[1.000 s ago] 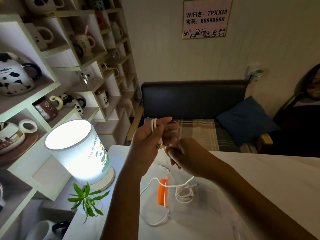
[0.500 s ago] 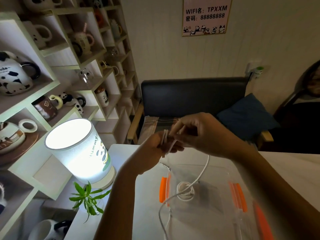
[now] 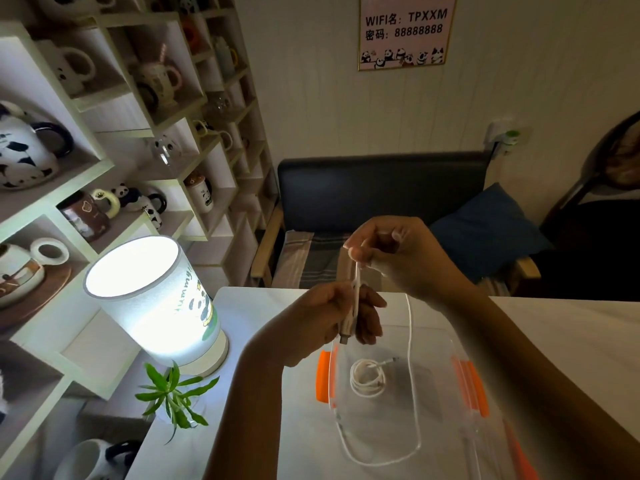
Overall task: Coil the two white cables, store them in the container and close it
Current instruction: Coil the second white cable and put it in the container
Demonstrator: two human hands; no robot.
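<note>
The left hand (image 3: 325, 317) has its grip closed on the plug end of a white cable (image 3: 412, 375), and the right hand (image 3: 398, 258) pinches the same cable just above. Its slack loops down over the clear container (image 3: 446, 403) on the bench (image 3: 571, 327), where a coiled cable (image 3: 367, 377) lies inside.

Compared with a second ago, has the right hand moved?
Yes. The right hand has risen and gone farther from the person: it was low, by the white table edge, and now sits against the dark sofa, pulling the loose cable up.
</note>
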